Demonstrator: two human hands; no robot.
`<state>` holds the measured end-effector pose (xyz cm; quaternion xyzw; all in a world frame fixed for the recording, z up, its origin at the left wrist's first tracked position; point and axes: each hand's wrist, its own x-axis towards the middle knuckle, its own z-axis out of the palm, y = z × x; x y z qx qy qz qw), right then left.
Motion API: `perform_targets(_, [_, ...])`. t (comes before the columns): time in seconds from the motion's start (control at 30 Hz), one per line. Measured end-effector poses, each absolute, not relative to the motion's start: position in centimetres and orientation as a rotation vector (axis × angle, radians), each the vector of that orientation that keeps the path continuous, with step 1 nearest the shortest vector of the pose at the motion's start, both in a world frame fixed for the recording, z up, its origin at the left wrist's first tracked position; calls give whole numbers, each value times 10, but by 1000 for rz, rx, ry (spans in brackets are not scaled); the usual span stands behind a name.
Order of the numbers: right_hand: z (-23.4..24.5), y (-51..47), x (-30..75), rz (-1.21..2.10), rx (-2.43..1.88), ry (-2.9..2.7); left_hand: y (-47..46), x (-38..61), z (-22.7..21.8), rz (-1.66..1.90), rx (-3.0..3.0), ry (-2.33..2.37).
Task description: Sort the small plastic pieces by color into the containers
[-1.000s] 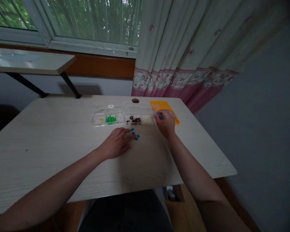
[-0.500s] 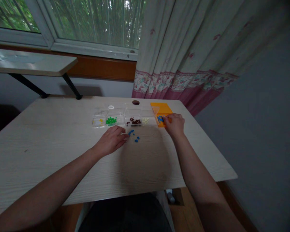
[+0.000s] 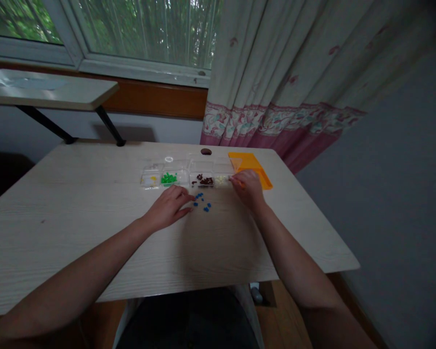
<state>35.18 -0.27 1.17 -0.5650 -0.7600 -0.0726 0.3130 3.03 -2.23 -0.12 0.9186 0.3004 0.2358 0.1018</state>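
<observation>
Several small blue pieces [image 3: 207, 209] lie loose on the table. Beside them on the left rests my left hand [image 3: 170, 206], thumb and fingers apart, its fingertips close to the nearest pieces. My right hand [image 3: 247, 187] is pinched, its fingertips by the compartment of cream pieces [image 3: 221, 179]; whatever is between them is too small to make out. An orange box [image 3: 265, 180] with its lid raised sits behind that hand, which hides most of its inside. Left of the cream pieces, clear compartments hold dark brown pieces [image 3: 206, 181], green pieces [image 3: 169, 178] and a few yellow pieces [image 3: 153, 179].
Clear lids [image 3: 201, 164] stand open behind the compartments. A round hole [image 3: 206, 151] is cut in the table [image 3: 94, 208] near its back edge. On the left a raised shelf [image 3: 51, 92] stands on black legs. A curtain [image 3: 269, 118] hangs behind the table.
My right hand has moved left, from the blue pieces in the orange box to the cream pieces, and now covers the box's inside. My left hand stays near the loose blue pieces.
</observation>
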Motion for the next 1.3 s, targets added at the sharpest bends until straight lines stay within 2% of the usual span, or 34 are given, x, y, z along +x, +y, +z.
perform_targets(0.2, [17,-22,317,176,-1008,-2495,-23,31,-2,699,2710,901])
perform_targets(0.5, [20,-32,302,412,-1023,-2623,-23,33,2,661,2698,847])
perform_targets(1.0, [6,-22,301,201,-1091,-2399,-31,38,0,638,2662,932])
perform_targets(1.3, [13,-6,349,-89,-1545,-1958,-31,38,1,687,2607,936])
